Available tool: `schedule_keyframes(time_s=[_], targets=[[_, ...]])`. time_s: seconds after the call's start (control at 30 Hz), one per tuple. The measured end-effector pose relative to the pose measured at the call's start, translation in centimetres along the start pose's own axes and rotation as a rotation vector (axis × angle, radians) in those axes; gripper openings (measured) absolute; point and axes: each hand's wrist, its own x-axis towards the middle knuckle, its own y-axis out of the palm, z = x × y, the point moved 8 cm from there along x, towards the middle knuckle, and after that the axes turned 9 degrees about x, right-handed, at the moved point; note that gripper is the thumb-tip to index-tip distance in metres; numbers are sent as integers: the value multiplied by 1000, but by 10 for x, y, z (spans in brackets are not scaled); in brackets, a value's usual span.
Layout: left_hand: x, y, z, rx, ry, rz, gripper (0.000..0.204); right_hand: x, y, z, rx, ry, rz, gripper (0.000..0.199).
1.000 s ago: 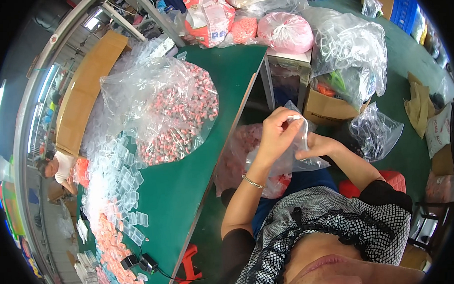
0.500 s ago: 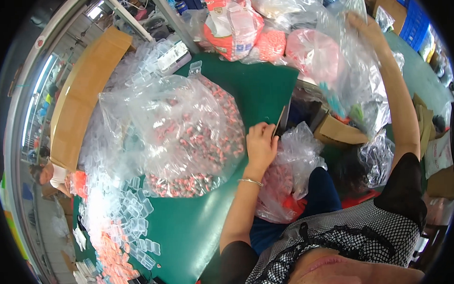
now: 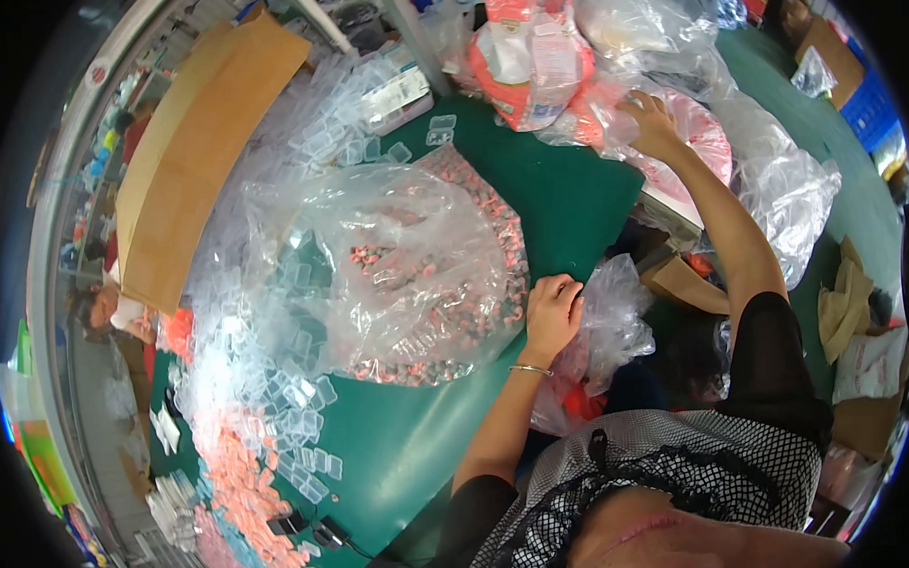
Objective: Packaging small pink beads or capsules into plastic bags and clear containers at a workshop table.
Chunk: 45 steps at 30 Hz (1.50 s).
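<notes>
Table (image 3: pixel 572 195): green. Clear bag (image 3: pixel 414 275) beside left hand (image 3: pixel 553 316): pink pieces. Bag (image 3: pixel 695 140) under right hand (image 3: pixel 652 120): pink. Blouse (image 3: pixel 661 467): black-white check.

The scene is evenly and brightly lit. Glare is thrown off the clear plastic bag (image 3: pixel 404 266). Straight edges are bent near the black fisheye rim, where detail is softened.
</notes>
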Motion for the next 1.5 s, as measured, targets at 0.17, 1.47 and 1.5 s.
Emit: schedule_keyframes(time_s=[0.17, 1.47, 1.5], targets=[[2, 0, 2, 7, -21, 2, 18, -2, 12, 9, -366, 50, 199, 70], [-21, -29, 17, -187, -65, -116, 16, -24, 131, 268, 642, -634, 552, 74], [-28, -37, 18, -270, -75, -160, 16, -23, 124, 267, 505, -745, 347, 70]])
